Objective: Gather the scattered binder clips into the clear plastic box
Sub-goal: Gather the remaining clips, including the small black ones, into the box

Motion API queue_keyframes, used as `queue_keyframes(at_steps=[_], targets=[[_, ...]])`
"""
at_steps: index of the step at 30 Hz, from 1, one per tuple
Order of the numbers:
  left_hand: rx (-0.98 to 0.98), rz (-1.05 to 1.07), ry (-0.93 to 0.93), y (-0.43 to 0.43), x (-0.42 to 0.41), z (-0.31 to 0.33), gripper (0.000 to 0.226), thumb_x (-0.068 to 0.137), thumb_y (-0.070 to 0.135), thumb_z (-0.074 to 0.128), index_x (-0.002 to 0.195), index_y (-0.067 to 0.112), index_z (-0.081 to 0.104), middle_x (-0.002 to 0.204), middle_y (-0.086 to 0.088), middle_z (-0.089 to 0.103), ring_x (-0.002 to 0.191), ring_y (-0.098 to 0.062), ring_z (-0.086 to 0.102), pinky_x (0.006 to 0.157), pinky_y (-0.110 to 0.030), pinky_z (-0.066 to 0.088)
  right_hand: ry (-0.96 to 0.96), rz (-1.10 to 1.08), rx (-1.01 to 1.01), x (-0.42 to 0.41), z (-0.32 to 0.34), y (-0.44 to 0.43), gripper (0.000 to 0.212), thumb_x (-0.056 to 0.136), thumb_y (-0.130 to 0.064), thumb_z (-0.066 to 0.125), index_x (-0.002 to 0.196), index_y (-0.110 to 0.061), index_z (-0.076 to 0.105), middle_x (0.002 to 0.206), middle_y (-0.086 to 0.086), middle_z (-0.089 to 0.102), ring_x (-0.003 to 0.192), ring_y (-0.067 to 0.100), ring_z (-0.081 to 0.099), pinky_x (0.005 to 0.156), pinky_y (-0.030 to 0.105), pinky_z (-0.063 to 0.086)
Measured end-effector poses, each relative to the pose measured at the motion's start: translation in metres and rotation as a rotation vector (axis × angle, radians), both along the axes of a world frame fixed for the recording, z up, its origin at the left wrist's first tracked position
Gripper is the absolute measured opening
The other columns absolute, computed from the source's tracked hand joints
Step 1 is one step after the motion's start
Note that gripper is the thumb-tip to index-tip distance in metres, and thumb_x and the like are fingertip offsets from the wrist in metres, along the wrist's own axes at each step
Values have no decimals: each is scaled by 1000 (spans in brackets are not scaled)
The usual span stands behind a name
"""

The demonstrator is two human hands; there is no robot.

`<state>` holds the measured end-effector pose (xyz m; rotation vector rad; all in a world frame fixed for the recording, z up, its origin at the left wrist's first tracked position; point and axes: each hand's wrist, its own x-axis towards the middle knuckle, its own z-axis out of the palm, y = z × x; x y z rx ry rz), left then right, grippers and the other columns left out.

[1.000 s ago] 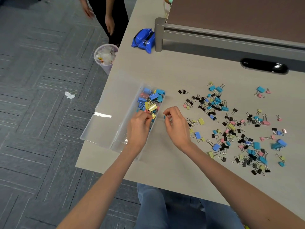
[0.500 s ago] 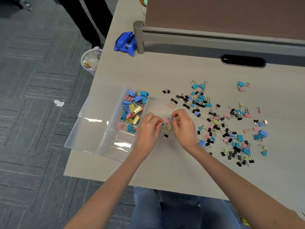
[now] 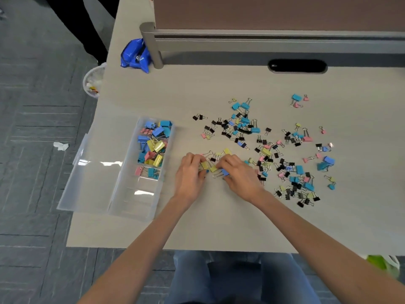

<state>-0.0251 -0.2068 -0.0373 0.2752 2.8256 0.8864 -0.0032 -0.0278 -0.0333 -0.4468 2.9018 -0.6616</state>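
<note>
Head view: the clear plastic box (image 3: 131, 195) lies at centre left of the frame on a pale wood-grain table (image 3: 219, 227). Its long axis runs nearly up and down the picture, the far end leaning slightly right. Its one lid (image 3: 92, 183) lies open flat on the left, jutting past the table edge. The farthest compartment is heaped with blue, yellow and pink clips (image 3: 153, 145); the next one down holds one pink clip and some blue ones.

The scattered binder clips (image 3: 269, 150), black, blue, yellow and pink, too many to count, spread across centre right. Just right of the box, the left hand (image 3: 190, 172) curls its fingers onto a yellow clip (image 3: 205, 165). The right hand (image 3: 238, 174), close beside it, grips a blue clip (image 3: 224, 172).

In the upper frame stand one brown partition (image 3: 263, 12), one blue plastic bag (image 3: 134, 55) and one dark cable slot (image 3: 297, 66). Grey carpet tiles (image 3: 32, 106) on the left carry one waste bin (image 3: 94, 81) and one paper scrap (image 3: 61, 146).
</note>
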Motion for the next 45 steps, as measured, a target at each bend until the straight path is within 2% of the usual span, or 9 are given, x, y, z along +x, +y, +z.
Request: queue_keyframes(at_steps=[5, 11, 17, 20, 22, 26, 30, 35, 45], targets=[[-86, -4, 21, 6, -6, 0, 31, 82, 16, 71, 108, 15, 55, 106, -2, 52, 100, -19, 51, 70, -31, 44, 51, 20, 33, -4, -6, -2, 30, 72, -1, 72, 97, -13, 59, 99, 0, 59, 94, 19, 50, 59, 30, 47], [-52, -27, 31, 4, -11, 2, 32, 81, 16, 69, 107, 18, 49, 102, 3, 53, 95, -16, 50, 68, -25, 38, 78, -85, 8, -4, -5, 13, 31, 80, -6, 68, 108, -13, 58, 103, 1, 60, 96, 20, 57, 64, 30, 48], [386, 170, -212, 6, -15, 12, 16, 86, 14, 62, 102, 17, 62, 100, -2, 48, 82, -9, 50, 72, -14, 43, -336, -620, -713, -16, 0, 13, 23, 89, 2, 57, 105, -13, 62, 115, 11, 55, 92, 18, 62, 79, 26, 56], [542, 251, -370, 9, -16, 17, 10, 93, 13, 52, 91, 22, 58, 105, -8, 53, 88, -19, 59, 78, -29, 51, -581, -792, -1049, -22, 16, 8, 26, 88, 11, 49, 96, -9, 63, 100, 14, 62, 86, 21, 66, 76, 29, 59], [524, 231, -404, 11, -17, 21, 13, 95, 13, 46, 89, 19, 55, 101, -6, 53, 85, -19, 57, 73, -30, 48, -661, -852, -1102, -26, 24, 7, 32, 82, 16, 43, 90, -8, 63, 88, 12, 61, 81, 19, 63, 71, 28, 58], [164, 15, -258, 13, -20, 24, 6, 91, 25, 51, 87, 24, 55, 97, 10, 50, 88, -8, 47, 72, -25, 38, -597, -841, -937, -35, 22, 8, 25, 78, 10, 49, 85, -10, 63, 71, 4, 53, 63, 12, 49, 52, 18, 42], [-130, -274, -118, 8, -26, 17, 29, 79, 33, 70, 104, 34, 56, 100, 11, 46, 98, -8, 42, 70, -25, 36, -277, -513, -400, -43, 8, 17, 24, 80, -3, 68, 100, -16, 61, 91, -2, 53, 78, 8, 51, 70, 25, 45], [-219, -422, -88, 7, -33, 10, 48, 82, 25, 70, 125, 39, 52, 104, 8, 43, 101, -11, 41, 71, -22, 32, -171, -214, 62, -55, 4, 18, 38, 84, -13, 69, 119, -22, 57, 120, -2, 47, 90, 20, 59, 67, 36, 52], [-140, -447, -14, 13, -34, 3, 30, 88, 33, 64, 116, 25, 55, 109, 2, 48, 104, -15, 45, 75, -29, 43, -132, -46, 270, -51, 12, 29, 23, 91, -11, 55, 114, -13, 53, 118, 6, 45, 88, 25, 59, 60, 31, 35]])
